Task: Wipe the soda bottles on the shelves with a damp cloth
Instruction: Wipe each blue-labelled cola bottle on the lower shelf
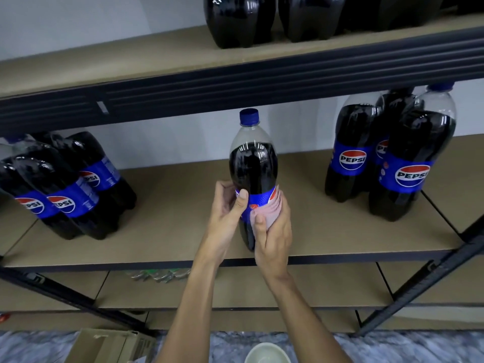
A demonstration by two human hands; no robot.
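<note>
Pink cloth (267, 211), one, clasped by right hand (275, 238) around one bottle (252, 163); left hand (225, 213) grips it too.

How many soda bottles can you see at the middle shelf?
7 visible: three left bottles, the middle bottle held by the left hand and right hand, three right bottles. Others may hide behind.

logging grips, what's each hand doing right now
Left hand: grips the bottle.
Right hand: holds the cloth against the bottle.
</note>
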